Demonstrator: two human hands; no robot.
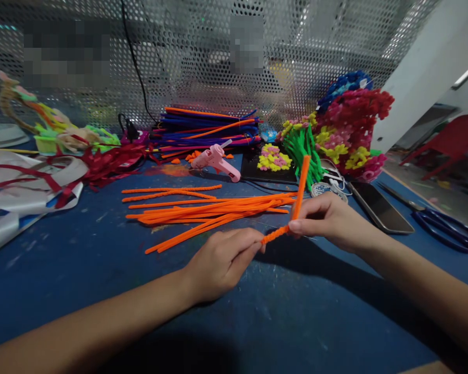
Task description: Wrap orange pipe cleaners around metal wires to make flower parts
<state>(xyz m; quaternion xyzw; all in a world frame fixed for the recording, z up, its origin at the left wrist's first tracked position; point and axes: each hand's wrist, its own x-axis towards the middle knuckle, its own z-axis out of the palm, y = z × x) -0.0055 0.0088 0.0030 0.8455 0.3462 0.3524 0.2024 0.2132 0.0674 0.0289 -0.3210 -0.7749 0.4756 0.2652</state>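
Orange fuzzy stem [303,179] is held between two hands above a blue table [113,322]. Loose orange stems [203,210] lie just beyond; a low sweep of the wrists could scatter them. The left hand [224,259] grips its lower part with fingertips closed, while the right hand [329,221] pinches it firmly near the bend. Should either pinch slacken, the twisted stretch [275,235] between them could unwind. The upright free end, unheld, might swing off line, and too hard a turn could kink the bend itself.
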